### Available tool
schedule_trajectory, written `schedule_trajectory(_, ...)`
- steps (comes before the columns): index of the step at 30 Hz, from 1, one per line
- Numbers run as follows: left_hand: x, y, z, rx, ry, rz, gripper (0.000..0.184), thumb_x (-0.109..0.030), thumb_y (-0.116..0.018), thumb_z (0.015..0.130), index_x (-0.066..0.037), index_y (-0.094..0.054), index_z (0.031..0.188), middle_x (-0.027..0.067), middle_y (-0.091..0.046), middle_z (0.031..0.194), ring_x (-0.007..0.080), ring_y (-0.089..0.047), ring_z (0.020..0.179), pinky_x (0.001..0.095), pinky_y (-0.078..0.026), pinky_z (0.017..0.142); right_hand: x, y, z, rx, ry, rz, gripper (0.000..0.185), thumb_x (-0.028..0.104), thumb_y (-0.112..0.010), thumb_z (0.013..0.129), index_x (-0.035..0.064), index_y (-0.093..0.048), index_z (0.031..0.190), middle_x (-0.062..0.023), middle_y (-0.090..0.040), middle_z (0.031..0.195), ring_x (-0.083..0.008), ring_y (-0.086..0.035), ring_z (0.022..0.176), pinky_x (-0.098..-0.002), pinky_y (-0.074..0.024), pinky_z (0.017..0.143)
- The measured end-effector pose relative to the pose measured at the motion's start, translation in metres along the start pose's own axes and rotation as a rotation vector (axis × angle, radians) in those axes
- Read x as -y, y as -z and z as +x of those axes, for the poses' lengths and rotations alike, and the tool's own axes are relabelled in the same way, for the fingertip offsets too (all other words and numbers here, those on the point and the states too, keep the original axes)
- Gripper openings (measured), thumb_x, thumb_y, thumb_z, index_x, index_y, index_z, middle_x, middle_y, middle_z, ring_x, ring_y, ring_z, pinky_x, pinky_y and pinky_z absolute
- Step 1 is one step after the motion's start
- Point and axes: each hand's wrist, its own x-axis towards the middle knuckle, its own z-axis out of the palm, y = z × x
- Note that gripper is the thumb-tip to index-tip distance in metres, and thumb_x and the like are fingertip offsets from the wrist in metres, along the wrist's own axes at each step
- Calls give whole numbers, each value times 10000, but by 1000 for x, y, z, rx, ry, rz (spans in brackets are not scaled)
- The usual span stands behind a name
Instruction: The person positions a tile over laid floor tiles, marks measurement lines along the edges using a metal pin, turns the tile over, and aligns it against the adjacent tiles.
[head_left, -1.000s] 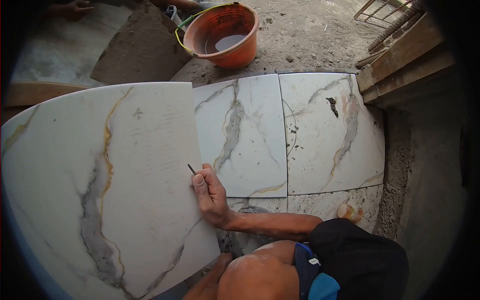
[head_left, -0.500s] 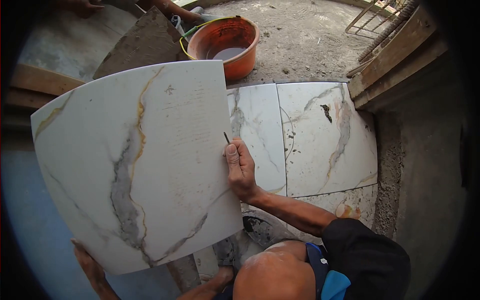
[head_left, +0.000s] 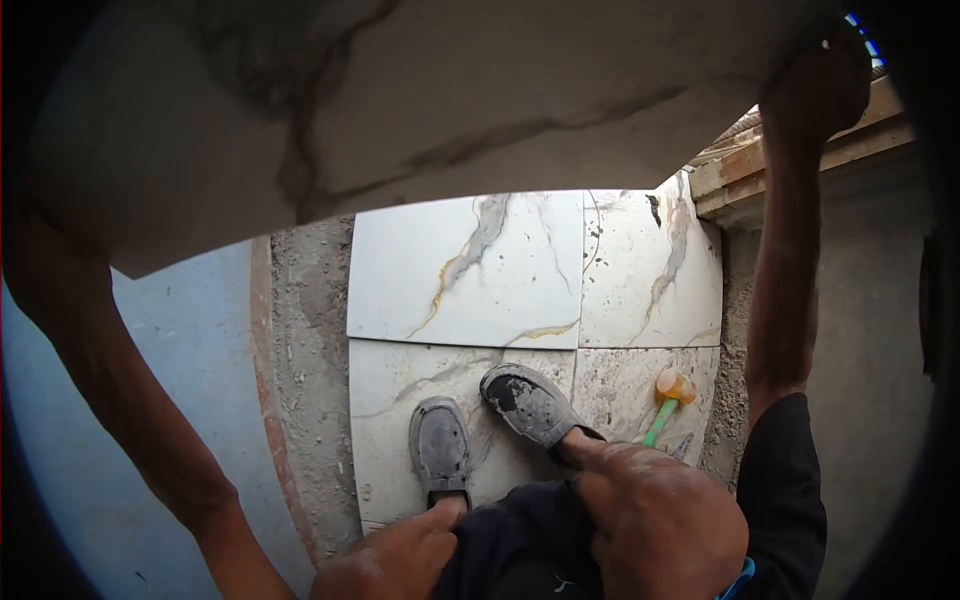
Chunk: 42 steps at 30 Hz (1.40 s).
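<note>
A large white marble-patterned tile with grey veins is held up close in front of me, filling the top of the head view. At its right edge my right hand is closed on it, dark against the light. My left hand supports the tile's lower left side; its fingers are mostly lost in shadow. The tile's far edge is out of view. Below it lie floor tiles of the same pattern, and my grey shoes stand on the nearer row.
A mallet with a green handle lies on the tiles near my right knee, beside a partly hidden grey tool. Rough mortar strips border the tiles. A blue surface lies left; wooden boards stand at upper right.
The tile has been lifted nearer the camera, now hiding the bucket and the far ground. My right hand has moved up and right with it; the thin stick it held no longer shows.
</note>
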Motion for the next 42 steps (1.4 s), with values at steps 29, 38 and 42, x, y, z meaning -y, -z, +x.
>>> schedule_trajectory(29,107,-43,-145,521,719,-474,476,-396,-367,960,13,-602,898,-18,-541,681,25,-452,592,164,-363,509,93,97,-118,254,-387,-1096,308,280,-348,978,-10,-398,1066,-60,-413,1002,-117,-387,931,-220,-303,829)
schedule_trajectory(38,191,50,-193,319,964,-133,476,-387,-382,955,33,-589,863,67,-609,771,110,-568,661,242,-469,598,-10,59,-307,176,-866,-684,282,241,-372,974,50,-451,782,42,-373,687,-47,-319,640,-193,-304,560)
schedule_trajectory(42,216,103,-208,356,961,29,530,-405,-357,953,86,-540,1036,146,-615,907,205,-620,763,310,-518,708,-19,46,-378,205,-1003,-703,262,205,-397,960,13,-473,800,-31,-433,682,-111,-380,614,-254,-346,563)
